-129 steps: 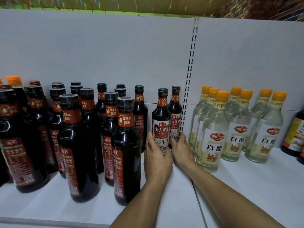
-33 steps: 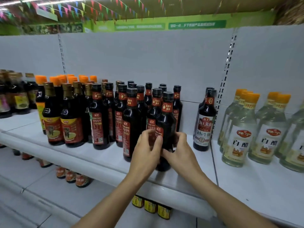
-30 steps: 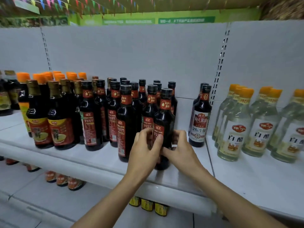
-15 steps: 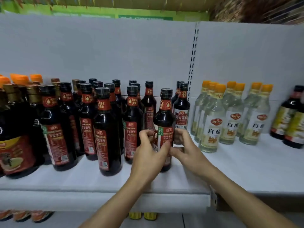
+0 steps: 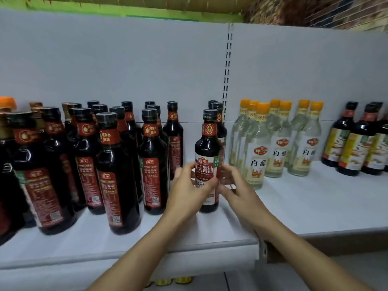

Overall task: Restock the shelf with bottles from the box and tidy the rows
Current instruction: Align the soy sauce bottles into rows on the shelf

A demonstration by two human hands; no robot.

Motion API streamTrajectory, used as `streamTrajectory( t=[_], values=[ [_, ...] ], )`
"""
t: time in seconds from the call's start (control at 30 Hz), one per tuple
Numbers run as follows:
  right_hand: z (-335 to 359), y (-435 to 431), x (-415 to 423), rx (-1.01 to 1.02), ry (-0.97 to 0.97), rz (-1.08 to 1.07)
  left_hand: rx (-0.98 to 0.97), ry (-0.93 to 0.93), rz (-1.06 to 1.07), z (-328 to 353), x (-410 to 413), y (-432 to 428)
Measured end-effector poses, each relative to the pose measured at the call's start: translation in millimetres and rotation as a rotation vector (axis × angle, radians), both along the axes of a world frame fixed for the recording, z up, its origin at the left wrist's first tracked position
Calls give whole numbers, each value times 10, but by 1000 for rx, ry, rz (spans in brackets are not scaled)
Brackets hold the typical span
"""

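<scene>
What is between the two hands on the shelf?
In the head view, a dark sauce bottle stands between the left hand and the right hand; both hold it at its label.

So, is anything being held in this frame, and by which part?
Yes: the left hand and right hand hold one dark soy sauce bottle, fingers curled round its labelled body from either side, below the shoulder.

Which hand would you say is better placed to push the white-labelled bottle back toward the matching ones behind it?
Probably the left hand: its thumb lies across the front of the white-labelled bottle, while the right hand pinches only its side.
</scene>
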State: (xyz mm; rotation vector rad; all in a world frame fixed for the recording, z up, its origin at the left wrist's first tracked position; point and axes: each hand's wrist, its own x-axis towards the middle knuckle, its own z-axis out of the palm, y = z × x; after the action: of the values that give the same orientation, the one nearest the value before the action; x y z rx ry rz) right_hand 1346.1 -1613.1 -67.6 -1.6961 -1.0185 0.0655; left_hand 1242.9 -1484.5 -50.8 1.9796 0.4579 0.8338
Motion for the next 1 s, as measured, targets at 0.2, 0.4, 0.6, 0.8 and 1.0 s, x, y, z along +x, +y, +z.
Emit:
streamTrajectory(
  t=[0.2, 0.4, 0.6, 0.8, 1.0],
  values=[
    [-17, 2, 109, -97, 6, 9, -40, 105, -9, -9, 322, -12],
    [-67, 75, 322, -146, -18, -44, 15, 140, 75, -25, 512, -93],
    [-81, 128, 516, -198, 0, -41, -16, 82, 52, -197, 641, -65],
    [-143, 164, 632, -224, -47, -52, -63, 16, -28, -370, 674, -11],
    [-244, 226, 654, -204, -40, -85, -24, 14, -43, -475, 709, 14]
  ],
)
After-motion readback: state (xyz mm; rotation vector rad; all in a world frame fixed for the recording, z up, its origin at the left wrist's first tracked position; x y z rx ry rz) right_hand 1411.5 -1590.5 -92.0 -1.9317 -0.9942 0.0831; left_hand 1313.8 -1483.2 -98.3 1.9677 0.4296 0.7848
